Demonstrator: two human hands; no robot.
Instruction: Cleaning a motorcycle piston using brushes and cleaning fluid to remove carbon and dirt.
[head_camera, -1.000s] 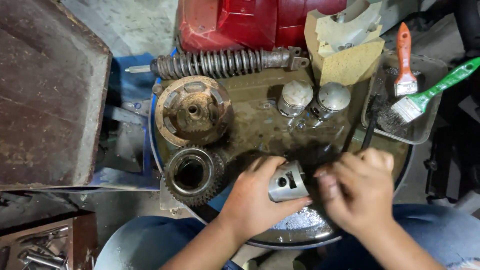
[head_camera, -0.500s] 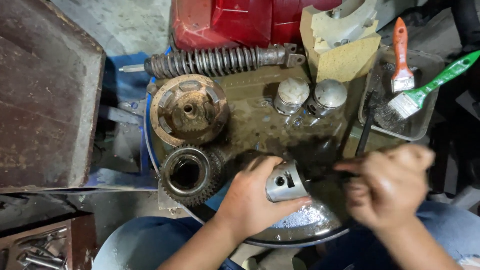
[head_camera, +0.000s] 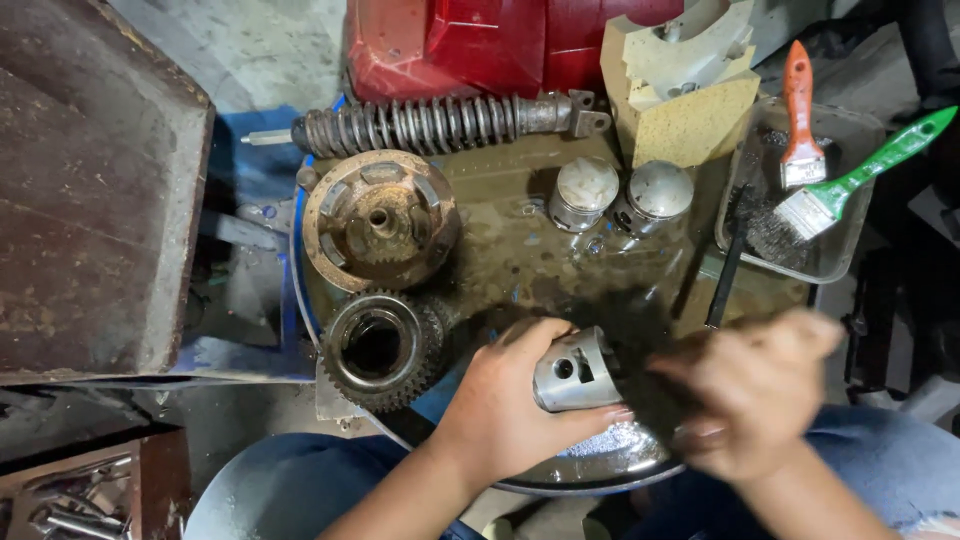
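Oily tray (head_camera: 520, 200); blurred right hand (head_camera: 755, 395)

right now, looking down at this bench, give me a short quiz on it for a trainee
1. True or false: the left hand holds the piston in its grip.
2. How many brushes rest in the clear tray? A one, B two, C four
3. Which part lies between the spring shock and the toothed gear?

Key: 1 true. 2 B: the orange-handled brush and the green-handled brush. 3 the round rusty hub. The right hand is blurred, so it sets no question.
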